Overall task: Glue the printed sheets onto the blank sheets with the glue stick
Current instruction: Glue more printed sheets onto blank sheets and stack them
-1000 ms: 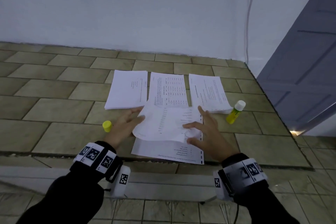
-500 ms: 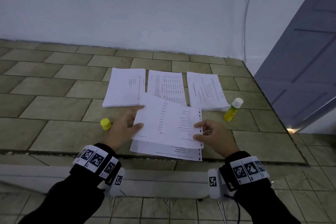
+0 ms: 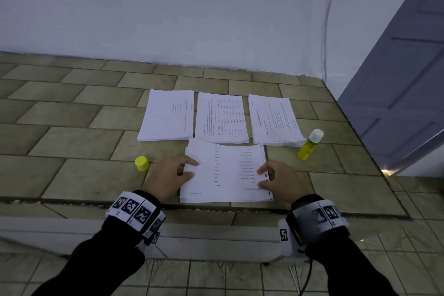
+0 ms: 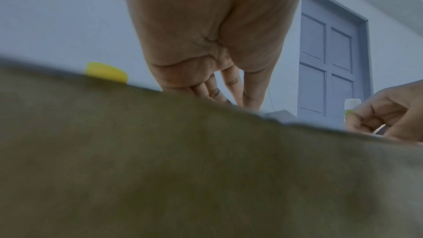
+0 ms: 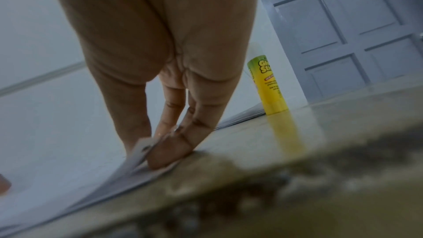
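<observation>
The printed sheet (image 3: 225, 170) lay between the hands near the surface's front edge, its long axis across the body. The left hand (image 3: 168, 175) pinched its left edge and the right hand (image 3: 281, 180) its right; the uncapped glue stick (image 3: 310, 144) stood nearer the right hand.

The tiled ledge (image 3: 72, 142) is olive-tan, laid in a staggered brick pattern with darker joints. Three paper stacks (image 3: 221, 118) at the far side are white with fine black print; the middle one carries a grid-like table. The near printed sheet (image 3: 225, 173) is white with short black lines and black dashes down its right edge. The glue stick (image 3: 310, 144) on the right is yellow fading to green, with a white top; its loose cap (image 3: 141, 163) on the left is plain yellow. The wall (image 3: 168, 7) is pale blue-white, the panelled door (image 3: 403, 94) slate blue. Both sleeves (image 3: 96, 259) are black, with white wristbands (image 3: 134, 211) bearing black square codes.
</observation>
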A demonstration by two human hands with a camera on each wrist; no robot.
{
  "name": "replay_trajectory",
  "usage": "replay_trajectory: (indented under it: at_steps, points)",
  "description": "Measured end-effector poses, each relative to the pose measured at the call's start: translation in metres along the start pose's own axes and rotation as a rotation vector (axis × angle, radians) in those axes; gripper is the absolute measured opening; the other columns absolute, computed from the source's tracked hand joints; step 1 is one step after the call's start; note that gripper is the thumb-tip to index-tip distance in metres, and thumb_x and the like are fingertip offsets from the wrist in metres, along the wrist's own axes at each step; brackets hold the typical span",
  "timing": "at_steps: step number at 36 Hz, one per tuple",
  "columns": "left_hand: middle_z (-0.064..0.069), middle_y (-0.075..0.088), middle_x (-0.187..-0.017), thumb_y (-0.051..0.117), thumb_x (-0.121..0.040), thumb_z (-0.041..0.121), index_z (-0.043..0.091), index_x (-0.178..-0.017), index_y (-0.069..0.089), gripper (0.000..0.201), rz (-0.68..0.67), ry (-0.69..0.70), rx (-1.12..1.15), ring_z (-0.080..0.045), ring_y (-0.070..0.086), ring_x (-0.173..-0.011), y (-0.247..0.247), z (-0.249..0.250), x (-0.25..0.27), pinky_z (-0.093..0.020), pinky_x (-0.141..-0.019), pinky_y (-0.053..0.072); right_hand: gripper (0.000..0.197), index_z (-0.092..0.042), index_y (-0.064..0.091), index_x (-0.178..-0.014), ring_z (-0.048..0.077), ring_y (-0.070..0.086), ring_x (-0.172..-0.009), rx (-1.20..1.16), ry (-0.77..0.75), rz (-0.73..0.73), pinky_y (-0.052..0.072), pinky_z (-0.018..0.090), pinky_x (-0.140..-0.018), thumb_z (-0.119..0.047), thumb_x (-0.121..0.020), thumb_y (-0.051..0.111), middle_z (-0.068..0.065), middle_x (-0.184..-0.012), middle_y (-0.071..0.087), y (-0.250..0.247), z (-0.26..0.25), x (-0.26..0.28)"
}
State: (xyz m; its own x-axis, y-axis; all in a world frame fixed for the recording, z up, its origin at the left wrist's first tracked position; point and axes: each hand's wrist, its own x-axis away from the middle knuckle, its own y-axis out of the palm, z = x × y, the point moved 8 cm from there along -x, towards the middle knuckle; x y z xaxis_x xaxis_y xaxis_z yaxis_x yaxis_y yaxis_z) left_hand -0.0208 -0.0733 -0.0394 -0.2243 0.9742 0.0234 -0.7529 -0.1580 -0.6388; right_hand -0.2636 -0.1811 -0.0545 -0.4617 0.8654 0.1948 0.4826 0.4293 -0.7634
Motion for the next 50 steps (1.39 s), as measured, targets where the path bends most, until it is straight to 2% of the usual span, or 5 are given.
replay_trajectory:
  at_steps: [3, 7, 11, 28, 50]
  points:
    - [-0.031, 0.062, -0.098, 0.067, -0.089, 0.001, 0.006, -0.109, 0.069, 0.021, 0.018, -0.006, 0.009, 0.013, 0.053, -0.058, -0.004, 0.000, 0.001, -0.012, -0.062, 0.044, 0.017, -0.017, 0.064, -0.101, 0.002, 0.051, -0.071, 0.026, -0.016, -0.013, 0.036, 0.006, -0.056, -0.012, -0.085, 0.069, -0.009, -0.085, 0.056, -0.002, -0.001, -0.002]
    - [-0.006, 0.061, -0.073, 0.070, -0.087, 0.004, 0.012, -0.103, 0.070, 0.019, 0.037, -0.019, 0.015, 0.000, 0.056, -0.075, -0.004, -0.007, 0.001, -0.031, -0.075, 0.044, 0.018, -0.016, 0.067, -0.101, 0.003, 0.051, -0.069, 0.049, -0.036, -0.027, 0.037, 0.005, -0.053, -0.009, -0.085, 0.069, -0.010, -0.079, 0.055, -0.006, -0.001, -0.004]
    - [0.019, 0.043, -0.053, 0.074, -0.085, 0.009, 0.021, -0.100, 0.070, 0.020, 0.054, -0.022, -0.043, 0.010, 0.051, -0.057, -0.004, -0.016, -0.004, -0.010, -0.053, 0.036, 0.020, -0.018, 0.067, -0.101, 0.005, 0.051, -0.072, 0.116, -0.060, -0.040, 0.040, 0.004, -0.057, -0.010, -0.083, 0.070, -0.003, -0.087, 0.057, -0.006, -0.001, -0.005]
    - [0.006, 0.065, -0.081, 0.077, -0.081, 0.013, 0.032, -0.096, 0.066, 0.027, 0.040, -0.040, -0.062, -0.014, 0.061, -0.077, 0.000, -0.032, -0.007, -0.018, -0.064, 0.043, 0.023, -0.022, 0.068, -0.097, 0.003, 0.053, -0.072, 0.006, -0.074, -0.059, 0.041, 0.006, -0.060, -0.010, -0.079, 0.076, -0.011, -0.084, 0.056, -0.008, 0.006, -0.006]
    - [0.007, 0.064, -0.082, 0.079, -0.080, 0.013, 0.033, -0.095, 0.066, 0.029, 0.042, -0.055, -0.047, -0.007, 0.060, -0.077, 0.000, -0.036, -0.005, -0.007, -0.060, 0.039, 0.036, -0.024, 0.063, -0.101, 0.006, 0.057, -0.076, -0.095, -0.089, -0.109, 0.047, 0.009, -0.064, -0.006, -0.074, 0.079, -0.005, -0.089, 0.059, -0.006, 0.013, -0.002]
